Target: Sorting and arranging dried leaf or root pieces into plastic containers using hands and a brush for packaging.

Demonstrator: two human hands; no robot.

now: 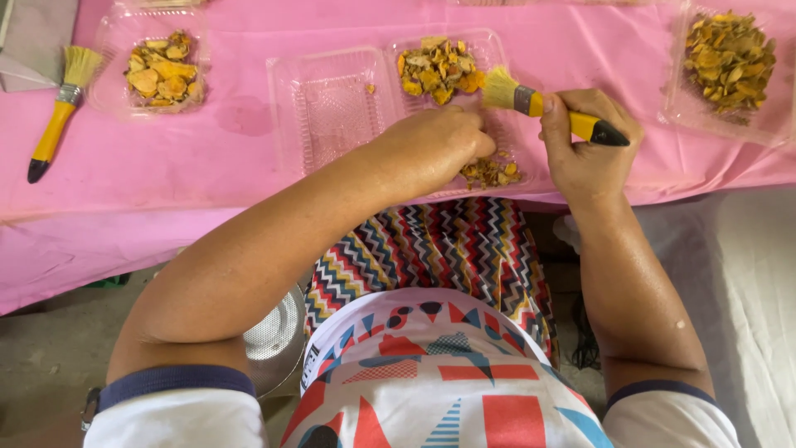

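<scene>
My right hand grips a small brush with a yellow and black handle, its pale bristles pointing left toward my left hand. My left hand is closed over the near part of a clear plastic tray, its fingers pinching something small that I cannot make out. Yellow-orange dried root pieces fill the far part of that tray. A smaller heap of darker bits lies by my left hand near the table edge.
A pink cloth covers the table. An empty clear tray sits left of centre. Further trays of dried pieces stand at far left and far right. A second brush lies at the left. A metal bowl rests below.
</scene>
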